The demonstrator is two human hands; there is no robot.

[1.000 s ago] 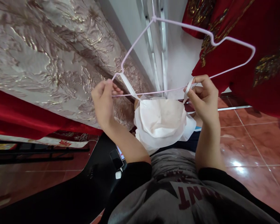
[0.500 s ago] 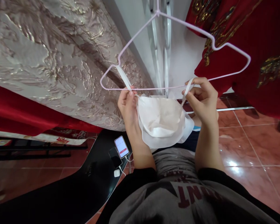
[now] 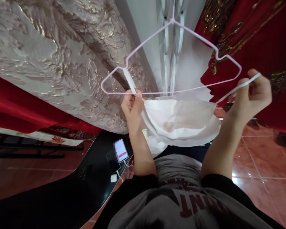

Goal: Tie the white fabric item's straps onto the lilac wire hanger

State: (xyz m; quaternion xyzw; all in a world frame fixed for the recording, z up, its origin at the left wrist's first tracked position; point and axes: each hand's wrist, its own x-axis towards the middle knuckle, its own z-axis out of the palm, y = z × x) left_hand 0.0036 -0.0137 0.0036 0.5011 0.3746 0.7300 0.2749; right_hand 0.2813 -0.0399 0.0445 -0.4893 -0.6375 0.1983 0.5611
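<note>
A pale lilac hanger [image 3: 154, 39] hangs in front of me. One white strap [image 3: 129, 79] of a sheer white garment [image 3: 181, 119] loops over the hanger's left notch. My left hand [image 3: 133, 105] pinches that strap where it meets the lower bar. Out past the hanger's right end, my right hand [image 3: 255, 92] is closed on the other strap [image 3: 238, 87], which is drawn taut. Below the bar the garment spreads between my hands, its neckline open. The right strap is off the hanger.
Cream embossed fabric [image 3: 73, 63] hangs at the left and red beaded fabric [image 3: 259, 41] at the right. A black table [image 3: 62, 190] at the lower left holds a lit phone [image 3: 122, 151], a dark phone [image 3: 113, 161] and a small white case [image 3: 113, 178]. Metal bars [image 3: 166, 57] stand behind the hanger.
My right hand has moved right, beyond the hanger's end, pulling the right strap and stretching the garment wider. My left hand keeps its place at the left strap. The hanger has turned slightly.
</note>
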